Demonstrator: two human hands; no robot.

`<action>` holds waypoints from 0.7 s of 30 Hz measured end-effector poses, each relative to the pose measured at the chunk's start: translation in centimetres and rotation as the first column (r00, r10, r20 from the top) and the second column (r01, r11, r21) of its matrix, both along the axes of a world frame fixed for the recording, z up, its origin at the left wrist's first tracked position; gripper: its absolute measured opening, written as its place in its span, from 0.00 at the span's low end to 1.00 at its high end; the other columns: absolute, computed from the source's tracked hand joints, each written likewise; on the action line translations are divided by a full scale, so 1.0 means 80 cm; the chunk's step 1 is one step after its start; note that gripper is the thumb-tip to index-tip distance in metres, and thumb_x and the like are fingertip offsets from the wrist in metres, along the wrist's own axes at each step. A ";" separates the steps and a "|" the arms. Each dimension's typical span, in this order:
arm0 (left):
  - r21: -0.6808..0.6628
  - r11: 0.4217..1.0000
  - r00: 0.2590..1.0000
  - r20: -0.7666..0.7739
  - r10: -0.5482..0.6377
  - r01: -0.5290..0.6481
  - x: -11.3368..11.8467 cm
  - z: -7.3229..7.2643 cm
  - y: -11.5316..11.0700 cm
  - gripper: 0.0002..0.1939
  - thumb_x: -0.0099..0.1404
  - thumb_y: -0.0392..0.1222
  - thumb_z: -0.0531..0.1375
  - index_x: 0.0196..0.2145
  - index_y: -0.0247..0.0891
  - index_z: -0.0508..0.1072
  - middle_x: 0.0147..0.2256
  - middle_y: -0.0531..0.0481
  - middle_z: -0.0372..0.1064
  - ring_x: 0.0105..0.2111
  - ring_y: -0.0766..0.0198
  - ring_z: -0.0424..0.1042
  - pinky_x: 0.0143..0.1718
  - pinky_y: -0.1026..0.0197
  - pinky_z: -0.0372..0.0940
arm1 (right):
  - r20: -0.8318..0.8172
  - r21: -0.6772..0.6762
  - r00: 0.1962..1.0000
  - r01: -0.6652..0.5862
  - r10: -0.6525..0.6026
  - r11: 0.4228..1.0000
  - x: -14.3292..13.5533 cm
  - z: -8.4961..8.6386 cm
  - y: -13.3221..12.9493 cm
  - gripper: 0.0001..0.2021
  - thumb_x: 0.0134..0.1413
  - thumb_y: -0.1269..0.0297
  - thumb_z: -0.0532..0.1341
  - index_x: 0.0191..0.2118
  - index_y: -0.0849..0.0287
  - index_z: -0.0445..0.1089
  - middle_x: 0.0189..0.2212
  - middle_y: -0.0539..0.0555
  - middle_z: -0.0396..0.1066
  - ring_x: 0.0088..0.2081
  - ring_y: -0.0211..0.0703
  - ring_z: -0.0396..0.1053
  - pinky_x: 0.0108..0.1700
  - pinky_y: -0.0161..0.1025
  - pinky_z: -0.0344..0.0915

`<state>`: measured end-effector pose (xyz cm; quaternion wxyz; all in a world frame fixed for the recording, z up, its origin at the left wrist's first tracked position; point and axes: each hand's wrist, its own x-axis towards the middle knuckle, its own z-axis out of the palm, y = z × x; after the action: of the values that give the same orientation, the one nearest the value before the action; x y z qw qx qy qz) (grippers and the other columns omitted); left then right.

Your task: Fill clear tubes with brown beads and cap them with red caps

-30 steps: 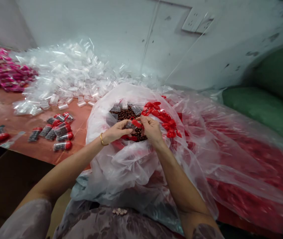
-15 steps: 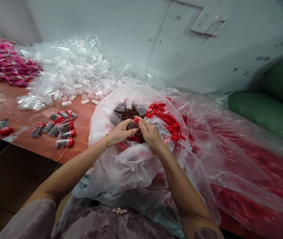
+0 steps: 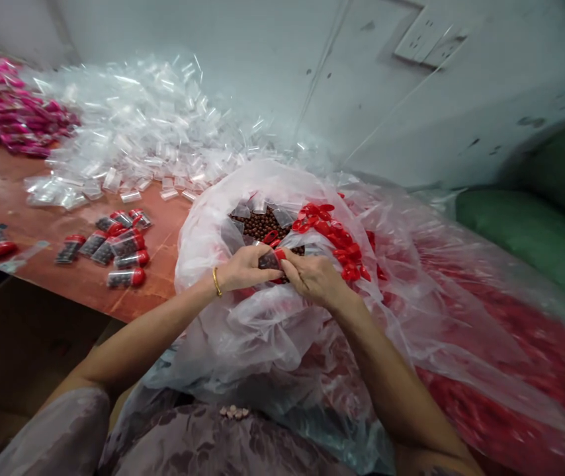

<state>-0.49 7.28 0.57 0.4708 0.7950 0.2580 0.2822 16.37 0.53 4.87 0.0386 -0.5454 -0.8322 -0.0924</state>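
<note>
My left hand, with a gold bracelet at the wrist, pinches a small clear tube of dark beads. The fingers of my right hand are closed on the red cap at the tube's right end. Both hands are over the near side of an open white plastic bag. Inside the bag, brown beads lie beyond my hands, with clear empty tubes at their edge. Red caps are heaped on the bag's right side.
Several filled red-capped tubes lie on the red-brown table at left. Behind are a heap of clear tubes and pink packets. A large bag of red pieces spreads right, before green sacks.
Both hands have moved slightly down and toward the near rim, still holding the tube and its cap. More beads show beyond them. The whole view has shifted a little.
</note>
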 end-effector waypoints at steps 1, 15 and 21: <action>0.011 1.000 1.000 -0.005 0.004 -0.004 0.000 0.001 -0.001 0.14 0.55 0.49 0.61 0.27 0.35 0.64 0.24 0.57 0.60 0.26 0.69 0.58 0.27 0.65 0.53 | 0.027 0.005 1.000 0.012 -0.012 1.000 -0.001 0.000 -0.001 0.22 0.66 0.62 0.42 0.50 0.68 0.68 0.27 0.60 0.77 0.26 0.43 0.72 0.27 0.38 0.51; 0.217 0.976 0.997 -0.071 0.007 0.009 -0.002 0.003 -0.010 0.16 0.57 0.52 0.61 0.29 0.34 0.69 0.24 0.55 0.63 0.25 0.69 0.60 0.28 0.66 0.53 | -0.676 -0.014 0.735 0.041 -0.039 0.999 -0.005 0.001 0.025 0.33 0.64 0.44 0.39 0.32 0.59 0.75 0.18 0.52 0.65 0.22 0.39 0.63 0.28 0.37 0.56; 0.307 0.952 0.991 -0.124 0.055 -0.014 0.000 -0.005 -0.008 0.14 0.56 0.50 0.62 0.27 0.34 0.68 0.22 0.54 0.64 0.23 0.69 0.60 0.27 0.65 0.53 | -0.930 -0.209 0.337 -0.166 -0.144 0.964 -0.042 -0.026 0.056 0.38 0.60 0.38 0.32 0.64 0.52 0.58 0.46 0.54 0.70 0.46 0.43 0.69 0.51 0.44 0.65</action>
<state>-0.51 6.64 0.19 0.3192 0.8704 0.2556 0.2741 13.01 5.02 2.79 0.4373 -0.4925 -0.6652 0.3519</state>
